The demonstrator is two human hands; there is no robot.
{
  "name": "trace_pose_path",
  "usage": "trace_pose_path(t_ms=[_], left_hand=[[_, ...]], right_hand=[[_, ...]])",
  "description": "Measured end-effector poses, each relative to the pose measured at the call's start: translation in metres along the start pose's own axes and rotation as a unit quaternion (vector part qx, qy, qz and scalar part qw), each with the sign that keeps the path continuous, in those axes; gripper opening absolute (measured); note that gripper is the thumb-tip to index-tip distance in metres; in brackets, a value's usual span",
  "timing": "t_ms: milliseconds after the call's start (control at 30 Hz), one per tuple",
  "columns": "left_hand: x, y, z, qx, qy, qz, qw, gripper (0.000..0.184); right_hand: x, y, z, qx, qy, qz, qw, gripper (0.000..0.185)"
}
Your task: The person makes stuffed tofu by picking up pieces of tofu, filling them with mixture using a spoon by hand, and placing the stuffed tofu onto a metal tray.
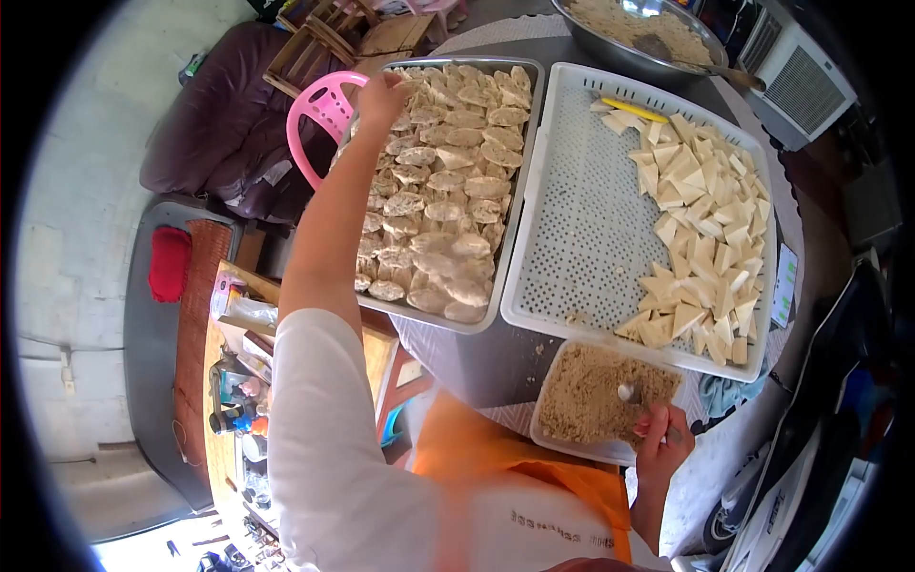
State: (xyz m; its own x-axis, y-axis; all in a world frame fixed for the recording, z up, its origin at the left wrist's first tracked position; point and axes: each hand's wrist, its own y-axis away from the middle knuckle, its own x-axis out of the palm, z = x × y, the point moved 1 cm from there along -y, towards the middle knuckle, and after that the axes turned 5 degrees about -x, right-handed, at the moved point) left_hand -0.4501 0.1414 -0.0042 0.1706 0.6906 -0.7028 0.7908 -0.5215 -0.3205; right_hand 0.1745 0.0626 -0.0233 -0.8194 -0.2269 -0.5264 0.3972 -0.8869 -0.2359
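My left hand [383, 100] is over the far left corner of a metal tray [538, 95], fingers pressed together; what they hold is too small to tell. Rows of filled, pale brown pieces [448, 181] cover the tray. My right hand [662, 437] grips a spoon [627, 392], its bowl in the crumbly brown filling [591, 405] of a white container [541, 419]. Between the metal tray and the right side stands a white perforated tray [572, 205], with pale cut triangular pieces [701, 229] heaped along its right half.
A yellow-handled tool [634, 110] lies at the perforated tray's upper part. Behind it is a large metal bowl [648, 33] of brown filling with a wooden-handled utensil. A pink chair [300, 124] stands left of the metal tray. A bluish cloth [729, 393] lies near the right edge.
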Motion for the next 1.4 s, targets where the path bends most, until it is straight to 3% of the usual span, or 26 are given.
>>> trace_pose_path(t_ms=[67,167,200,233,300,367,433,500,567,733,867,967,1067,1100,1167,1267,1400], left_hand=[[0.008,-0.021,0.016,-0.044,-0.069,0.031,0.996,0.033],[0.024,-0.039,0.035,0.035,-0.201,0.108,0.973,0.025],[0.034,-0.06,0.063,0.213,-0.285,0.113,0.928,0.018],[0.049,-0.075,0.09,0.385,-0.348,0.113,0.847,0.015],[0.032,-0.043,0.027,0.12,-0.259,0.132,0.949,0.018],[0.031,-0.019,-0.013,0.251,-0.25,-0.019,0.935,0.021],[0.045,0.01,-0.059,0.31,-0.153,-0.053,0.937,0.021],[0.079,0.033,-0.093,0.335,-0.034,0.055,0.94,0.022],[0.116,0.068,-0.128,0.357,-0.016,0.129,0.925,0.025],[0.185,0.154,-0.207,0.172,0.001,0.309,0.935,0.038],[0.199,0.189,-0.222,0.155,0.005,0.255,0.954,0.041],[0.183,0.199,-0.218,0.169,0.02,0.275,0.946,0.043],[0.159,0.207,-0.202,0.106,0.088,0.344,0.929,0.038],[0.15,0.211,-0.195,0.028,0.196,0.36,0.912,0.034],[0.132,0.222,-0.182,-0.126,0.402,0.374,0.826,0.027],[0.055,0.253,-0.178,-0.201,0.569,0.41,0.684,0.029],[0.001,0.305,-0.172,-0.176,0.542,0.419,0.707,0.032]], right_hand=[[0.0,-0.002,0.002,0.01,-0.01,0.003,1.0,0.017],[0.0,0.001,-0.001,0.044,-0.023,-0.005,0.999,0.016],[0.0,0.003,-0.001,0.048,-0.033,-0.004,0.998,0.016],[0.001,0.002,0.0,0.053,-0.038,-0.006,0.998,0.016],[-0.002,-0.001,0.004,0.063,-0.031,-0.007,0.998,0.016],[-0.001,0.0,0.002,0.066,-0.045,-0.005,0.997,0.016],[-0.001,-0.003,0.004,0.057,-0.047,-0.005,0.997,0.015],[-0.001,-0.003,0.004,0.048,-0.045,-0.002,0.998,0.015],[-0.001,-0.003,0.003,0.041,-0.039,0.0,0.998,0.015],[0.0,0.0,0.001,0.028,-0.033,-0.012,0.999,0.015],[-0.001,-0.001,0.004,0.008,-0.031,-0.023,0.999,0.013],[-0.002,-0.003,0.008,-0.01,-0.018,-0.017,1.0,0.015],[-0.005,-0.002,0.007,-0.029,-0.002,0.005,1.0,0.02],[-0.005,-0.002,0.006,-0.031,-0.009,0.005,0.999,0.02],[-0.005,-0.001,0.007,-0.035,-0.022,0.005,0.999,0.02],[-0.003,0.003,0.004,-0.014,-0.067,-0.021,0.997,0.014],[-0.005,0.001,0.011,-0.013,-0.121,-0.052,0.991,0.013]])
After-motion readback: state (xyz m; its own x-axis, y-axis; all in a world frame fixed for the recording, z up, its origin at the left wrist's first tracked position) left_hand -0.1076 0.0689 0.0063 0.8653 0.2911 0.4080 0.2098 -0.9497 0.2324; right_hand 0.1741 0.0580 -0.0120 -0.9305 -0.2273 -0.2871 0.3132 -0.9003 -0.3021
